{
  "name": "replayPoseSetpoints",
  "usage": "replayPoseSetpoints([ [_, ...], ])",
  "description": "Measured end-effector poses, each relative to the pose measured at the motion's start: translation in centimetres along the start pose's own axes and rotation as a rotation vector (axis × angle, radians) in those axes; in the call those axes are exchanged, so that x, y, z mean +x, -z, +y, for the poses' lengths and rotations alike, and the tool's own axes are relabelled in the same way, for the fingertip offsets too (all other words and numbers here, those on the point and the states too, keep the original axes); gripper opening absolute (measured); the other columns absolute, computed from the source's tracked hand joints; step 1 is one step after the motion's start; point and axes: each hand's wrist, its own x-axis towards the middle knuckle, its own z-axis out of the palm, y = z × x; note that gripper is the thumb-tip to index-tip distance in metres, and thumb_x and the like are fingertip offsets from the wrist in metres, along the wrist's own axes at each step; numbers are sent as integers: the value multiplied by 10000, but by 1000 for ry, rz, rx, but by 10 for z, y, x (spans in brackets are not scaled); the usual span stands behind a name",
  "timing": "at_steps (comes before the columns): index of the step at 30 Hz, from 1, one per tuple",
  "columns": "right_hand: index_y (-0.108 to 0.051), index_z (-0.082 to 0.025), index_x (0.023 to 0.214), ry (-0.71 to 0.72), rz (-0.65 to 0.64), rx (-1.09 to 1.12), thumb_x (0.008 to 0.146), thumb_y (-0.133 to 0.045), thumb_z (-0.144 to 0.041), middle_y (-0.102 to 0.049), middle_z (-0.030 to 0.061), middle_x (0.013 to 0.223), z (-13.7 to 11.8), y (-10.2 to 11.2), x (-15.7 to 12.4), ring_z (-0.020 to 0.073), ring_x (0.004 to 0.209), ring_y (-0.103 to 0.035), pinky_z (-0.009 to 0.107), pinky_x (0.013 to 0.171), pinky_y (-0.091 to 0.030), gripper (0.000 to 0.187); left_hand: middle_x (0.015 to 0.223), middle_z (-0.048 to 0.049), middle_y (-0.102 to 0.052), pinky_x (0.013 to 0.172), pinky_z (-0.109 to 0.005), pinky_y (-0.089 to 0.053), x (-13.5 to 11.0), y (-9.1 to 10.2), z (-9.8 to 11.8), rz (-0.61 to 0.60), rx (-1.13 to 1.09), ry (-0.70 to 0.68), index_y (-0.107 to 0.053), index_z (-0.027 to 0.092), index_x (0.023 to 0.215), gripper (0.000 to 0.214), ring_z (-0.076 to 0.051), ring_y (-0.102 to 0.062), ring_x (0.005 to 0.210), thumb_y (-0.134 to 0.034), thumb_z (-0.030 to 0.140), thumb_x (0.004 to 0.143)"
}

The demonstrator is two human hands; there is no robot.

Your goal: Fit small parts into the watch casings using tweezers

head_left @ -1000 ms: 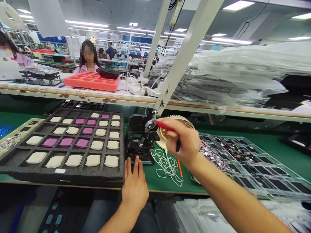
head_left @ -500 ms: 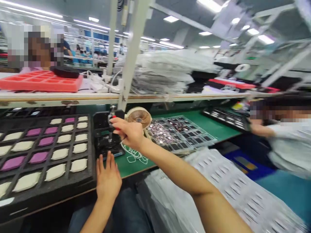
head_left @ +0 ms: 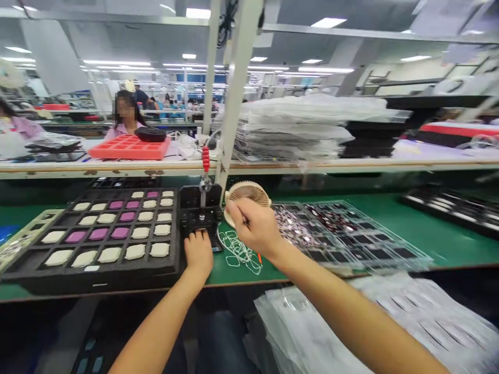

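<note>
A small black press jig stands on the green bench, and its red-handled lever points straight up. My left hand reaches to the jig's front base, its fingers bent down onto it; what they touch is hidden. My right hand hovers just right of the jig, in front of a small beige fan. It is closed around a thin dark tool. White wire-like loops lie on the mat under it.
A black foam tray with white and purple pieces sits left of the jig. Clear plastic trays of small parts lie to the right. The shelf above carries an orange tray and stacked plastic trays. A person sits behind it.
The red lever has gone from pulled down to upright, and my right hand has left it. My left hand slid forward onto the jig's base. The view swung right, then back.
</note>
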Motion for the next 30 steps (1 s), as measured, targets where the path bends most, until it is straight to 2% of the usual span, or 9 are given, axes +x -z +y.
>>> replayPoseSetpoints([
  [4, -645, -193, 820, 58, -131, -16, 1093, -495, -286, -604, -11, 665, 3, 21, -43, 117, 545, -537, 277, 554, -341, 326, 1145, -77, -730, 911, -452, -605, 29, -3, -2, -30, -64, 101, -694, 161, 1203, 239, -234, -710, 1037, -667, 287, 1002],
  [7, -608, -209, 773, 58, -150, 25, 1093, -493, -301, -543, -31, 604, 3, 35, -51, 114, 486, -480, 275, 527, -337, 352, 1151, -98, -738, 931, -470, -606, 23, -4, 2, 15, -149, 130, -692, 142, 1204, 222, -252, -712, 1073, -643, 236, 1009],
  [11, -617, -229, 803, -7, -170, 69, 1083, -513, -339, -572, -33, 603, -10, 47, -52, 126, 474, -503, 264, 517, -380, 319, 1241, -165, -751, 972, -470, -596, -49, 4, 9, 142, -327, 15, -636, 139, 1368, 413, -283, -701, 1137, -473, 54, 999],
  [13, -670, -244, 937, -20, -255, 84, 1070, -529, -349, -676, -21, 709, -19, 45, -54, 137, 527, -598, 255, 530, -423, 221, 1227, -120, -770, 952, -379, -612, -101, 15, -5, 194, -416, -97, -649, 210, 1355, 430, -235, -716, 1093, -536, 70, 964],
  [17, -692, -257, 935, 92, -508, 30, 1012, -539, -271, -738, 5, 800, -46, 12, -39, 190, 644, -712, 282, 563, -454, 172, 1285, -106, -751, 1023, -404, -592, -151, 77, -99, 481, -535, -195, -630, 265, 1368, 442, -228, -691, 1192, -467, 106, 988],
  [20, -684, -226, 784, 118, -615, -27, 940, -623, -211, -738, 44, 749, -90, -35, 12, 246, 676, -731, 301, 570, -439, 168, 1309, -95, -738, 1175, -469, -476, -113, 161, -203, 491, -283, 111, -705, 245, 1239, 326, -246, -643, 1285, -473, 164, 1024],
  [23, -688, -211, 773, 94, -566, 17, 932, -674, -240, -767, 89, 797, -143, -78, 74, 270, 721, -737, 304, 596, -454, 162, 1340, -124, -704, 1140, -548, -481, -46, 228, -284, 406, -201, 219, -694, 188, 1264, 280, -286, -644, 1264, -535, 217, 1035],
  [26, -701, -221, 903, 54, -478, 49, 970, -633, -239, -783, 76, 901, -179, -101, 95, 252, 816, -747, 291, 646, -485, 96, 1352, -115, -675, 1043, -543, -547, -5, 240, -332, 263, -171, 260, -667, 177, 1286, 348, -282, -665, 1204, -666, 374, 999],
  [30, -687, -261, 976, -137, -265, 300, 1014, -539, -250, -778, 41, 924, -170, -106, 34, 235, 813, -750, 303, 688, -540, 154, 1340, -115, -710, 1127, -560, -478, -1, 208, -376, 100, -159, 286, -722, 184, 1197, 325, -289, -642, 1276, -675, 423, 982],
])
